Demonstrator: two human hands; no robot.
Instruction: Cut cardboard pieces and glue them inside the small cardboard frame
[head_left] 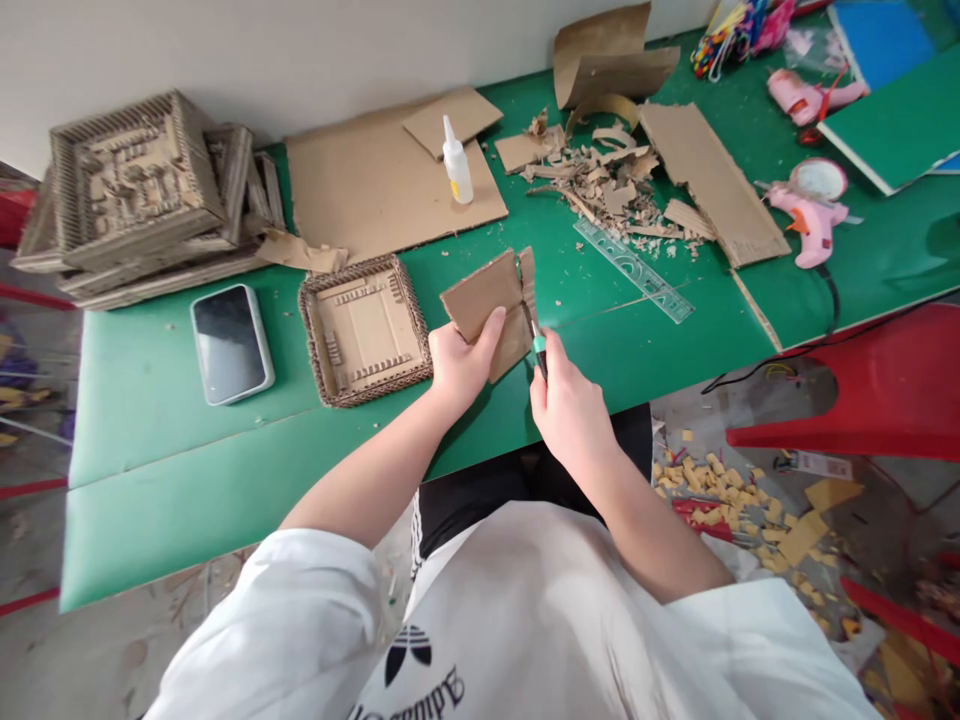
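My left hand is closed on a piece of cardboard, its thumb lying across the top. My right hand grips a craft knife by its green and black handle. The knife's thin metal tip meets the cardboard along its right side, where a narrow strip leans partly away. Left of my hands lies a shallow square cardboard tray with a ridged rim and short corrugated strips stuck inside.
A phone and stacked cardboard frames are at left. Behind stands a glue bottle on a cardboard sheet. Cardboard scraps, a clear ruler and a pink glue gun with a cable lie rightward. A red stool adjoins the table.
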